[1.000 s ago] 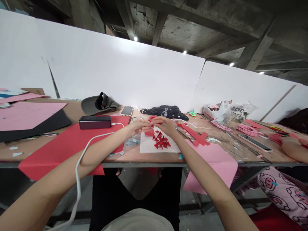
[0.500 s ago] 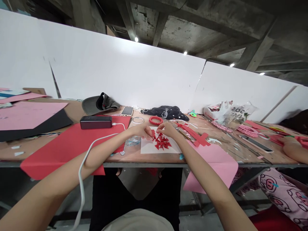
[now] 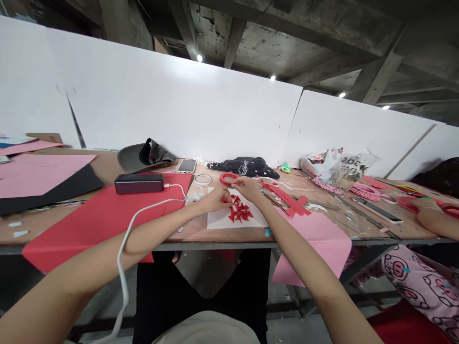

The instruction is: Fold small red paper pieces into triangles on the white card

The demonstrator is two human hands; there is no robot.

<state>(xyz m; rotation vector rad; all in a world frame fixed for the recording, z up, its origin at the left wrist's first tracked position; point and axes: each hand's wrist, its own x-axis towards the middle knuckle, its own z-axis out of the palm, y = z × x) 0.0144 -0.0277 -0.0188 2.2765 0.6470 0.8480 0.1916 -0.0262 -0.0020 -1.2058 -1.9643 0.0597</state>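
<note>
Your left hand (image 3: 215, 200) curls on a red scrap (image 3: 225, 199) beside the red paper triangles (image 3: 239, 211), hold unclear; your half-closed right hand (image 3: 249, 188) shows nothing held.

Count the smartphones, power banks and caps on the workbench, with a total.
Smartphones: 2
Power bank: 1
Cap: 1
Total: 4
</note>
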